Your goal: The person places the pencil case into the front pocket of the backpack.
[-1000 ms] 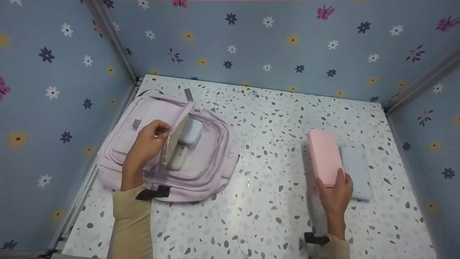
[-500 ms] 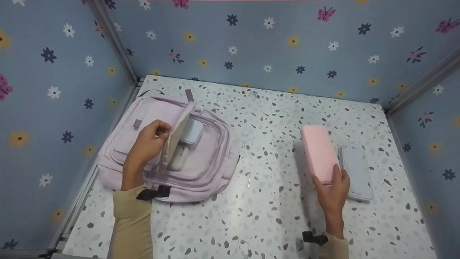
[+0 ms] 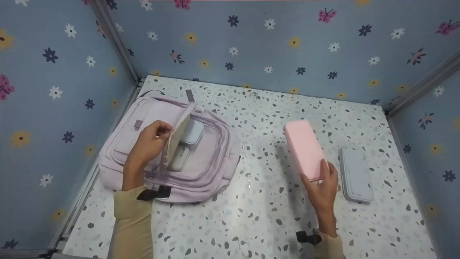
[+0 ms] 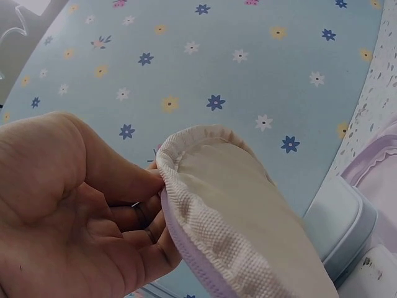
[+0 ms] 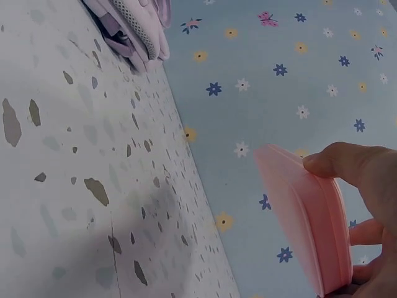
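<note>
A lilac backpack (image 3: 222,172) lies on the left of the table with its front compartment unzipped. My left hand (image 3: 149,142) pinches the edge of the raised flap (image 4: 242,198) between thumb and fingers. Inside the compartment are a light blue case (image 3: 193,132) and, nearer me, a pale flat case (image 3: 179,158), both partly hidden by the flap. On the right, my right hand (image 3: 322,185) grips the near end of a long pink case (image 3: 304,149). In the right wrist view the pink case (image 5: 310,217) is held above the tabletop, thumb on one side, fingers on the other.
A light grey-blue case (image 3: 356,174) lies on the speckled table (image 3: 258,216) to the right of my right hand. Flowered panels (image 3: 266,43) enclose the back and both sides. A grey strap tab (image 3: 189,95) sticks out behind the backpack.
My right hand has carried the pink case left and slightly away from me, so it no longer overlaps the grey-blue case. The left hand keeps its hold on the flap.
</note>
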Tool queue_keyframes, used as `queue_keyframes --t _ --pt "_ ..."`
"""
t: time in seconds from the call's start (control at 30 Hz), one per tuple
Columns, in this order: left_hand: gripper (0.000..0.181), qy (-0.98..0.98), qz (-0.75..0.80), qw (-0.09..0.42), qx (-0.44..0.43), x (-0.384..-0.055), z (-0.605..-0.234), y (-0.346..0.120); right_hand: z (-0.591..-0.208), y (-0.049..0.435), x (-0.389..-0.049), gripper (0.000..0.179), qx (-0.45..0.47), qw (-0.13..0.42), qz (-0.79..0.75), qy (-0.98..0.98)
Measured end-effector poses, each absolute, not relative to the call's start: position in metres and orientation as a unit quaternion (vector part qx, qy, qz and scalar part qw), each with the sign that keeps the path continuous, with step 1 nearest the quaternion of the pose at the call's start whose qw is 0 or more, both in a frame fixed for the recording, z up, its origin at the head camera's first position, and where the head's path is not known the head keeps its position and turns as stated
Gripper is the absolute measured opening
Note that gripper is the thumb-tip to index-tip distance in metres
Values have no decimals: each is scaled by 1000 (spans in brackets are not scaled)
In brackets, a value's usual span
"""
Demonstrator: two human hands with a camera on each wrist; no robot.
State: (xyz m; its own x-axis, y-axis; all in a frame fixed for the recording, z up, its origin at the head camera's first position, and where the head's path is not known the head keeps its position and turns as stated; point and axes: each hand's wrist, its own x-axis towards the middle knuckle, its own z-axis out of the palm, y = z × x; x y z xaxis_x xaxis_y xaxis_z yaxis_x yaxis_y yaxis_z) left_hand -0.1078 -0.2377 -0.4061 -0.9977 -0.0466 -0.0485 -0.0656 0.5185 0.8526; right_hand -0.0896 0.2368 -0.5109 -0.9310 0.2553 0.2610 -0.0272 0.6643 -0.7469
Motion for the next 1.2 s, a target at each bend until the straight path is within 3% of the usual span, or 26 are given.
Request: queue_keyframes --t 1.2 --pt "22 871 489 5 -32 -107 -408 -237 -501 174 -88 82 112 164 450 -871"
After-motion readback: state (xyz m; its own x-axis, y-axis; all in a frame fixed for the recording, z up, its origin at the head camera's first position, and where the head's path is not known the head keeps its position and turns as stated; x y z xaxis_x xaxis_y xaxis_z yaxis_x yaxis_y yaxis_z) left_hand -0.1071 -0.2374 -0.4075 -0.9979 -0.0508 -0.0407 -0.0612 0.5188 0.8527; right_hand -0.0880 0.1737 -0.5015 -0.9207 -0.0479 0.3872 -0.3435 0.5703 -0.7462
